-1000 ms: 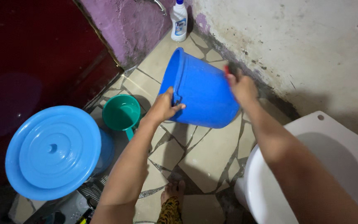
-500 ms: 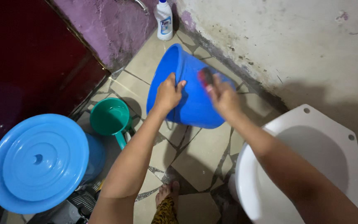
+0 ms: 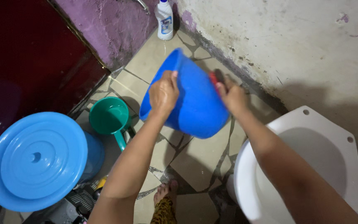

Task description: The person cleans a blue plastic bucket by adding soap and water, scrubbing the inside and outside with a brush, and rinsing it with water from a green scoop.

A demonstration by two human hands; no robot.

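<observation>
A blue plastic bucket [image 3: 193, 103] is held tipped on its side above the tiled floor, its mouth facing up and away to the left. My left hand [image 3: 163, 93] grips its rim. My right hand [image 3: 231, 96] presses a small red scrubber [image 3: 214, 78] against the bucket's outer wall on the right side. Only a sliver of the scrubber shows past my fingers.
A white toilet bowl [image 3: 311, 124] stands at the right. A green dipper [image 3: 109, 117] sits on the floor beside a blue lidded container [image 3: 36, 159]. A white bottle [image 3: 164, 20] stands in the far corner. A dark red door is at left; my foot [image 3: 165, 194] is below.
The bucket has turned so more of its base and side faces me. My right hand with the scrubber slid from the middle of the wall toward the right side.
</observation>
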